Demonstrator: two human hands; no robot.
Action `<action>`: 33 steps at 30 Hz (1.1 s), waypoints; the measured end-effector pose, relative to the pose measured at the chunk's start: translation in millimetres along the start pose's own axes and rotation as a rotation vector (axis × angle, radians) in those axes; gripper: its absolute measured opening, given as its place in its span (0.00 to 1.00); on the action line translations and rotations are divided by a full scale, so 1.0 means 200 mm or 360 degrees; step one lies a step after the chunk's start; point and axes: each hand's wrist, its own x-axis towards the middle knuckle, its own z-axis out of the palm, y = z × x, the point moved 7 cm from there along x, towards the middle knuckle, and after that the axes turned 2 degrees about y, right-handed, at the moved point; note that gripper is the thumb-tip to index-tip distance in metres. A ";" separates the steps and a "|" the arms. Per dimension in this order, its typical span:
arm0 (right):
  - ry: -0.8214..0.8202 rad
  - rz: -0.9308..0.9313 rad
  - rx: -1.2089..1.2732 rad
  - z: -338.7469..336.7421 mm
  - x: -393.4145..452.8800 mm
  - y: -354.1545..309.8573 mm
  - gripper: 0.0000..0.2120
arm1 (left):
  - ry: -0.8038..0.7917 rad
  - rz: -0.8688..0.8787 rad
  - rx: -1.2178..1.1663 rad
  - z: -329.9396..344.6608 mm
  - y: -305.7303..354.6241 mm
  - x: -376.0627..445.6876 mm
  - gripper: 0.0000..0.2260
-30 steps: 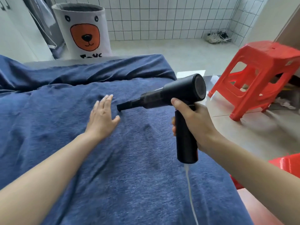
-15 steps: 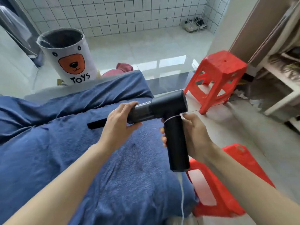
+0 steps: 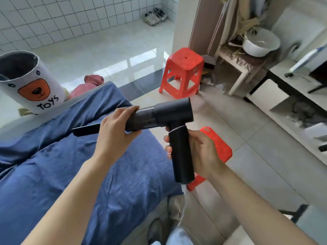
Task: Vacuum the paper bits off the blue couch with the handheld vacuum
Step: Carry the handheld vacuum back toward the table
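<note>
Holding the vacuum [image 3: 169, 112] with both hands, above the right edge of the couch [image 3: 53, 165]. Right hand [image 3: 200, 152] wraps the upright black handle, fingers closed around it. Left hand [image 3: 115, 128] grips the dark translucent barrel, thumb under, fingers over the top. Nozzle [image 3: 86, 130] points left, raised off the blue cover, not touching it. White cord [image 3: 184, 209] hangs from handle bottom toward the floor. No paper bits can be made out on the couch; the fabric looks blurred. Far left, a white toy bin [image 3: 33, 85] with bear face stands behind the couch. Red stool [image 3: 184, 68] stands upright on the tile floor, far right of the couch. Second red stool [image 3: 217, 147] lies near, partly hidden behind the right hand. White basin [image 3: 260, 45] sits on a low shelf, far right.
</note>
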 end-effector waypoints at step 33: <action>0.1954 -0.0619 -0.0264 -1.28 -2.30 0.45 0.12 | -0.0810 0.1035 -0.0214 1.16 2.00 -1.14 0.26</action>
